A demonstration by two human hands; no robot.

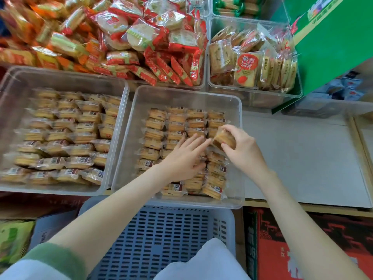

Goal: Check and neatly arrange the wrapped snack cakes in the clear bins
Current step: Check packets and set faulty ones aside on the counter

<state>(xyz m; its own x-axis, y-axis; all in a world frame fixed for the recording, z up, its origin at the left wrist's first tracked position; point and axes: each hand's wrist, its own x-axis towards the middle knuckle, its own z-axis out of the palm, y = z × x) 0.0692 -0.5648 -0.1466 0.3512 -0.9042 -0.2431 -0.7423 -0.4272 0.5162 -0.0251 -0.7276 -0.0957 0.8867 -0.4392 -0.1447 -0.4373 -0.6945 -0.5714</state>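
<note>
Blue slotted crate [161, 239] sitting nearest | right hand [243, 149] pinching one wrapped cake [224, 138] over middle clear bin [189, 91] | left hand [181, 157] lying flat, fingers straight, on rowed cakes [155, 134] | second bin [60, 72] lying left | grey counter [302, 158] stretching right | red snack packs [141, 37] piling behind

Your right hand [244, 150] pinches one wrapped snack cake [225, 138] over the right edge of the middle clear bin [187, 98]. Your left hand [181, 158] rests flat, fingers straight, on the rows of cakes [155, 134] near its centre. A second bin [60, 72], just beside its left edge and blurred, appears fully packed.
</note>
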